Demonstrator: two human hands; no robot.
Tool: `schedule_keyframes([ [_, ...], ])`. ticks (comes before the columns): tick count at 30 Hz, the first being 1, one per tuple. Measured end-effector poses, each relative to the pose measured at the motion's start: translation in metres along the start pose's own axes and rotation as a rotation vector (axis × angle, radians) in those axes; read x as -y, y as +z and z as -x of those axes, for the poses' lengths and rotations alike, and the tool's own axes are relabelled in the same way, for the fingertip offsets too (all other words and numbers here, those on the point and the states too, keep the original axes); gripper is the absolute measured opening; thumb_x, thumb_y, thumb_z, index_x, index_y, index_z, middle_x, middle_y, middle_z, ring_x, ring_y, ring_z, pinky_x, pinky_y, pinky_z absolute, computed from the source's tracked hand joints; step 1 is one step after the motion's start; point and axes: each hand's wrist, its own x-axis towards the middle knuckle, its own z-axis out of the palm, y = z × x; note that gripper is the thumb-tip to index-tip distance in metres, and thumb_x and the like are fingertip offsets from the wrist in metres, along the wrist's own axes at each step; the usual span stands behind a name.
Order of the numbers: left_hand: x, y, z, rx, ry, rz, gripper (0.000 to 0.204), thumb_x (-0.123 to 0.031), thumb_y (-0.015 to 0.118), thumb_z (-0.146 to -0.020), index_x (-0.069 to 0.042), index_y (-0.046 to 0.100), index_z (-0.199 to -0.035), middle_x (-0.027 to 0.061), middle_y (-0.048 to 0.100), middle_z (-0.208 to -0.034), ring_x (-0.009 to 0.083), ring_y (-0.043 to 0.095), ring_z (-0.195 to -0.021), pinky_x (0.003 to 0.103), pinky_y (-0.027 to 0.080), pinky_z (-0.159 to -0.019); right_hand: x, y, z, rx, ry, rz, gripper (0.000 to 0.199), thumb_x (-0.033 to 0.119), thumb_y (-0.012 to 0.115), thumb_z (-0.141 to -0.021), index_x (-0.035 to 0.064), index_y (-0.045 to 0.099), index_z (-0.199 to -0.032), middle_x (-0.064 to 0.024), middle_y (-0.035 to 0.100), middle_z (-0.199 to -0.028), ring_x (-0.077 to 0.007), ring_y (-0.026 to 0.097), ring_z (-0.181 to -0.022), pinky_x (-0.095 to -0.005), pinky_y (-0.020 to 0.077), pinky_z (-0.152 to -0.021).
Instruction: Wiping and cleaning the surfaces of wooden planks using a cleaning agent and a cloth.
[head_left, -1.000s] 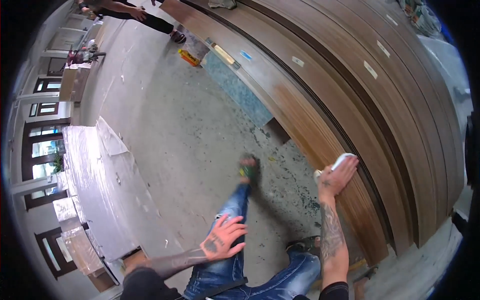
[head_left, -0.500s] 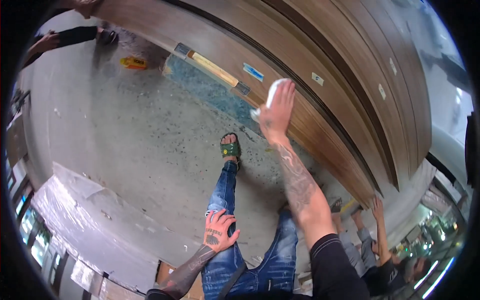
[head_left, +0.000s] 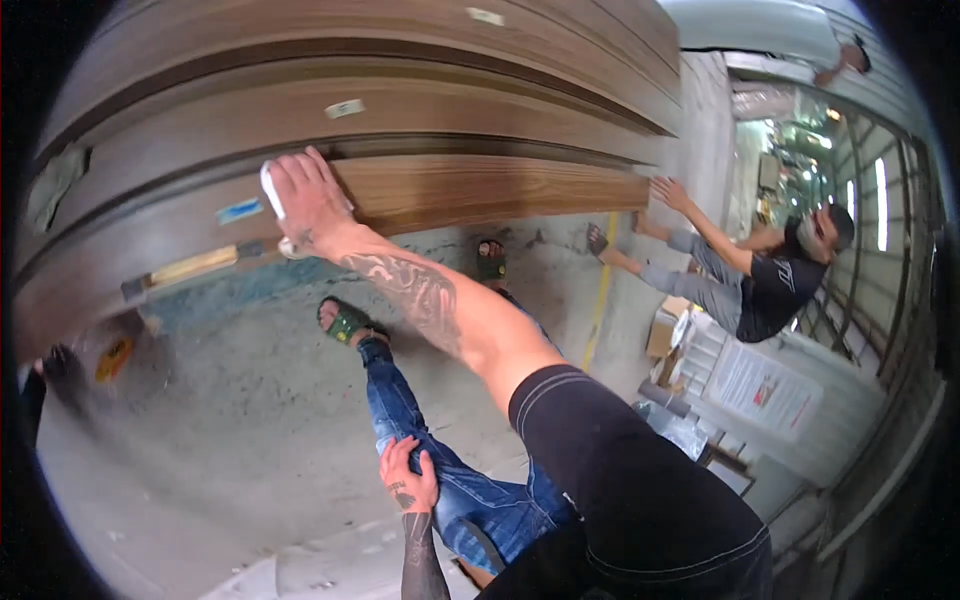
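The right hand lies flat, fingers spread, pressing a white cloth against the face of a long wooden panel, whose long axis runs left to right. The left hand rests loosely curled on the thigh of the blue jeans, gripping nothing. Several such panels lean stacked. A second person presses one hand against the panel's far end.

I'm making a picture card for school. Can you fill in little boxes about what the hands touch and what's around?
right hand: pressing a small white cloth pad flat on a long brown wooden panel
left hand: resting on the blue-jeaned leg
floor: grey speckled concrete
nearby: another person touching the panel's far end
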Motion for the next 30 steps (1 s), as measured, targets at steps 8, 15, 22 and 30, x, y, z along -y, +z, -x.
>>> schedule_keyframes([
  [8,-0.005,0.012,-0.002,-0.039,0.033,-0.013,0.025,-0.018,0.064,-0.084,-0.007,0.069,-0.106,0.0108,0.069,-0.119,0.0384,0.051,-0.128,0.050,0.037,-0.109,-0.235,-0.161,0.135,-0.007,0.235,0.312,0.044,0.009,0.067,-0.070,0.0066,0.060,-0.113,-0.0165,0.060,-0.105,-0.0367,0.055,-0.100,-0.0496,0.0433,-0.096],
  [15,-0.070,0.051,-0.036,-0.019,-0.007,-0.423,0.049,-0.023,0.069,-0.084,-0.005,0.058,-0.129,0.0148,0.061,-0.126,0.0389,0.052,-0.124,0.050,0.037,-0.107,-0.185,-0.126,0.096,0.024,0.163,0.017,0.040,0.024,0.080,-0.057,0.0086,0.066,-0.092,-0.0134,0.065,-0.094,-0.0338,0.060,-0.098,-0.0512,0.0401,-0.100],
  [22,-0.218,0.227,-0.195,-0.216,-0.100,0.331,0.046,-0.020,0.056,-0.101,0.004,0.046,-0.139,0.0203,0.053,-0.138,0.0303,0.047,-0.132,0.042,0.034,-0.113,-0.304,-0.138,0.174,-0.170,0.056,0.067,0.038,0.025,0.061,-0.078,0.0048,0.064,-0.111,-0.0118,0.064,-0.103,-0.0300,0.059,-0.106,-0.0606,0.0298,-0.112],
  [30,-0.233,0.362,-0.153,0.276,-0.659,0.042,0.064,-0.028,0.065,-0.099,-0.002,0.036,-0.150,0.0112,0.055,-0.129,0.0199,0.055,-0.111,0.032,0.045,-0.093,-0.631,-0.347,0.378,-0.074,0.417,0.005,0.065,0.016,0.078,-0.054,0.0062,0.060,-0.116,-0.0147,0.061,-0.107,-0.0323,0.059,-0.105,-0.0559,0.0336,-0.112],
])
